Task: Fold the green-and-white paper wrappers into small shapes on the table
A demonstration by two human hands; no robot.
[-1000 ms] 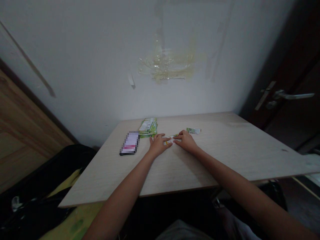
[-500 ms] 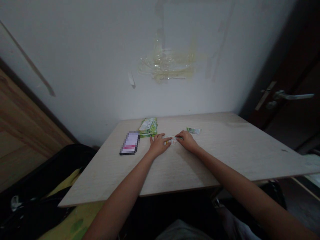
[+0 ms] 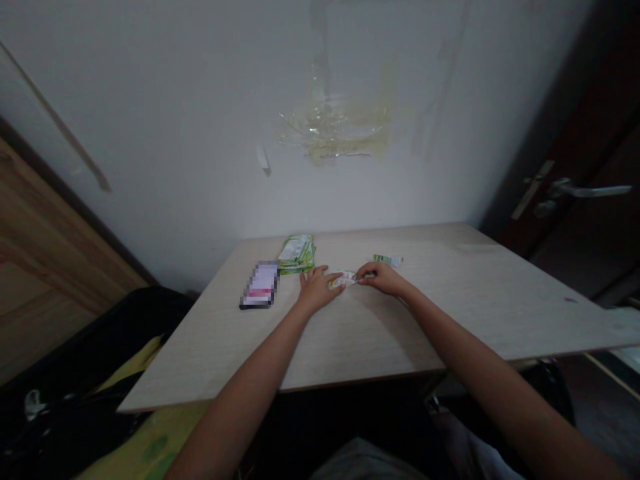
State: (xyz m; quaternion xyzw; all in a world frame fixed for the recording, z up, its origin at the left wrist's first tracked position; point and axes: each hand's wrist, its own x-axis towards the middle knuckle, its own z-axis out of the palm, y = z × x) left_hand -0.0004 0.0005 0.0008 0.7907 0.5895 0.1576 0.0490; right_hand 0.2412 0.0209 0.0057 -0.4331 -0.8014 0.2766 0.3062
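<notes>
My left hand (image 3: 316,288) lies on the table with its fingers spread, thumb and index finger pressing on a small white printed packet (image 3: 345,279). The packet lies flat and has coloured print on it. At the packet's right end, my right hand (image 3: 380,277) is closed in a pinch on its edge. Just beyond the right hand is a green-and-white wrapper piece (image 3: 389,260). A stack of green-and-white packets (image 3: 297,253) sits behind my left hand, close to its fingertips.
A phone (image 3: 260,285) with a blurred-out screen lies on the pale wooden table (image 3: 350,347), left of my left hand. The wall (image 3: 200,133), with old tape on it, rises behind the table. On the right is a dark door with a metal handle (image 3: 590,192).
My right hand has shifted slightly right and curled more, showing more of the packet's right end. My left hand stays in nearly the same place on the packet.
</notes>
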